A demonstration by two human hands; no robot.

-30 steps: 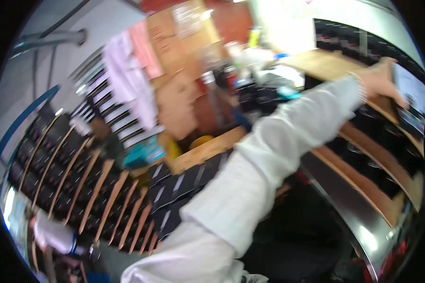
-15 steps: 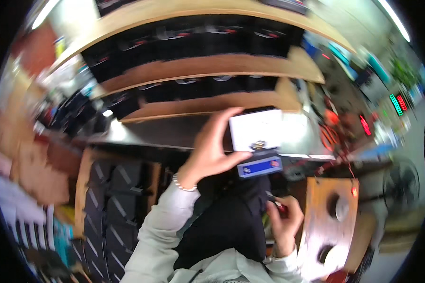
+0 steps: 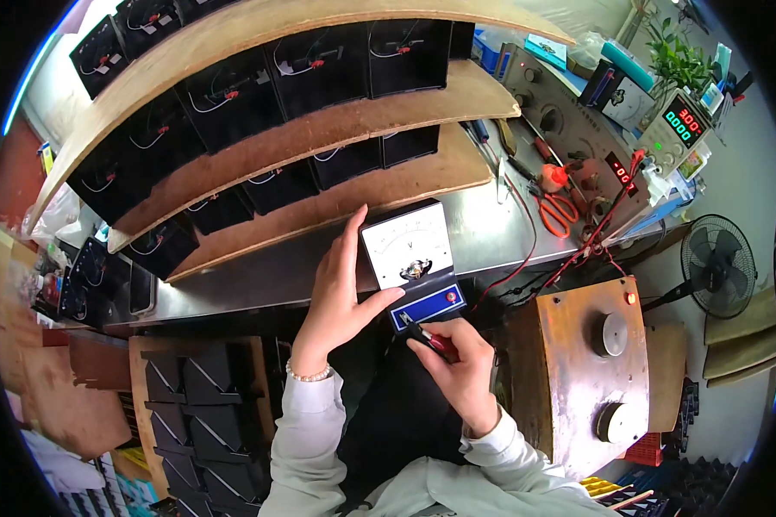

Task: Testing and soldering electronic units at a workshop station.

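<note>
A black-cased analog meter [image 3: 405, 234] with a white dial and an exposed mechanism at its lower middle tilts over the steel bench's front edge. Below the dial is a blue panel [image 3: 433, 300] with a red terminal at its right. My left hand [image 3: 334, 306] grips the meter's left side, thumb along its lower part. In my right hand [image 3: 461, 370] is a red-and-black tool [image 3: 438, 340], its metal tip against the left end of the blue panel; whether it is a screwdriver or pliers I cannot tell.
Curved wooden shelves [image 3: 353, 194] hold several black housings [image 3: 319, 69]. On the right are orange scissors [image 3: 553, 215], instruments with red displays [image 3: 681, 127], cables, a metal-topped box with knobs [image 3: 582, 370] and a fan [image 3: 717, 263]. Black cases [image 3: 207, 388] fill a board at lower left.
The view has swung round to the shelves and bench. Since half a second ago my right hand has risen with the tool to the blue panel; my left hand still grips the meter.
</note>
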